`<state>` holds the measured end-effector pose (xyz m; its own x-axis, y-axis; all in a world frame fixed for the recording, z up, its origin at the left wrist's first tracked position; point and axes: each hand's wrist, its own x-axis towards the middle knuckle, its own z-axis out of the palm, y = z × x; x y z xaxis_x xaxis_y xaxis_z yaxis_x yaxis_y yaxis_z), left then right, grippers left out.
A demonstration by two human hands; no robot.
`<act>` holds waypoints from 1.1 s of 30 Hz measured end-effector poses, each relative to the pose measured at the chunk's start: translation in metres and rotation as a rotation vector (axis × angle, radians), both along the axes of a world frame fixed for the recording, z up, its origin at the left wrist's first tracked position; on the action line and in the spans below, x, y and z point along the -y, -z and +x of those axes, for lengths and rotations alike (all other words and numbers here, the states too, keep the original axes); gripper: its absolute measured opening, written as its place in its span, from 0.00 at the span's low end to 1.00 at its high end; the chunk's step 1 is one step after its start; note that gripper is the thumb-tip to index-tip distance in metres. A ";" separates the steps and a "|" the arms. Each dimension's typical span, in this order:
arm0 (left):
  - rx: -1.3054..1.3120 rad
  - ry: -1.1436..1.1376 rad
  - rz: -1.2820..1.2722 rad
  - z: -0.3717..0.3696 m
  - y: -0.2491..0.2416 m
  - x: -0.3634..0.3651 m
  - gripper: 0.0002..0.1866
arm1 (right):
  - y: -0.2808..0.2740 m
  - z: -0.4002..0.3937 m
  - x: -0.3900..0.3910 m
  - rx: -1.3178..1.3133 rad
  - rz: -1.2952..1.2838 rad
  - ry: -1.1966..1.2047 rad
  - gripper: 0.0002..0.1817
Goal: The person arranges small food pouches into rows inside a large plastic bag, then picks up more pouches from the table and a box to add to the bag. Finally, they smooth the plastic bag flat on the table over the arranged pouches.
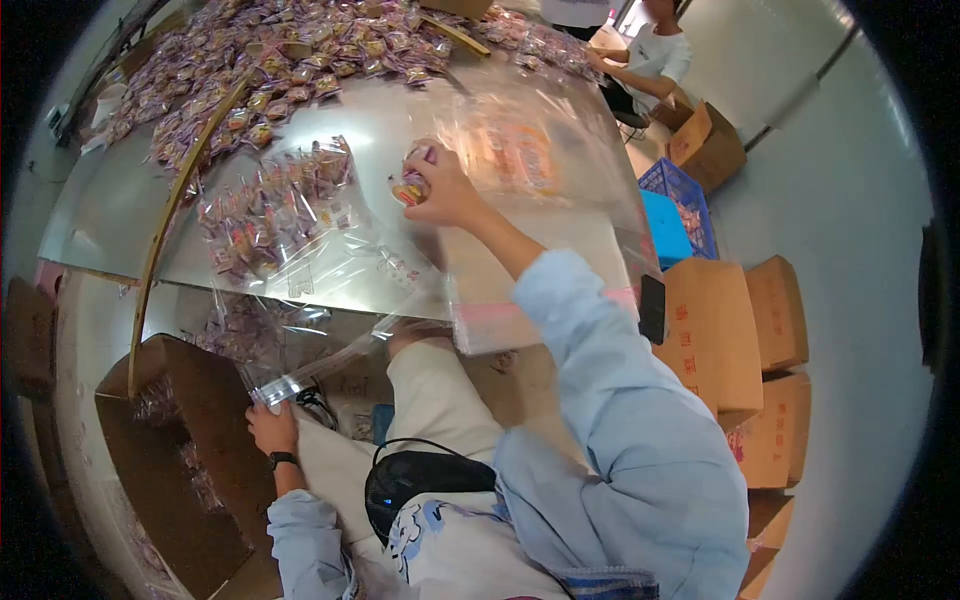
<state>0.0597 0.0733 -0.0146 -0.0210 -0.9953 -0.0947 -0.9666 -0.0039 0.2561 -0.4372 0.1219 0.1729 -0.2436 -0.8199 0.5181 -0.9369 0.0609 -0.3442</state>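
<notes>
Near the table's front edge, a clear plastic bag (pixel 345 245) lies with rows of small wrapped snack packets (pixel 270 215) in and under its film. Its loose end hangs over the edge toward my lap. My left hand (pixel 271 427), low beside the cardboard box, is closed on that hanging end of the film. Above the metal tabletop, to the right of the rows, my right hand (pixel 440 190) is closed around a few wrapped snack packets (pixel 410 188), purple and yellow. Under my right forearm is a stack of flat clear bags (pixel 540 265).
A large heap of packets (pixel 330 50) covers the table's far side, with a wooden strip (pixel 185 175) running along it. An open cardboard box (pixel 180 480) stands at my left. On the right are stacked cartons (pixel 705 330), a blue crate (pixel 683 195), a phone (pixel 652 308) and a seated person (pixel 655 60).
</notes>
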 end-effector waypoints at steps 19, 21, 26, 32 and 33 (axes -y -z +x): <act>-1.636 0.251 0.272 -0.090 -0.146 -0.110 0.36 | 0.016 0.252 -0.118 0.978 0.207 -0.594 0.43; -1.646 0.268 0.282 -0.088 -0.142 -0.113 0.36 | 0.009 0.248 -0.120 0.890 0.245 -0.580 0.42; -1.819 0.277 0.362 -0.089 -0.144 -0.118 0.35 | -0.018 0.249 -0.128 0.720 0.203 -0.576 0.40; -1.796 0.254 0.400 -0.086 -0.152 -0.124 0.37 | -0.022 0.254 -0.130 0.703 0.196 -0.540 0.37; -1.826 0.235 0.431 -0.086 -0.153 -0.126 0.37 | -0.020 0.256 -0.130 0.689 0.177 -0.526 0.36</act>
<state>-0.0267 0.1998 0.1389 -0.4832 -0.8754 -0.0101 0.4621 -0.2649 0.8464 -0.1811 0.2519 0.1929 -0.0231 -0.9679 0.2501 -0.4466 -0.2139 -0.8688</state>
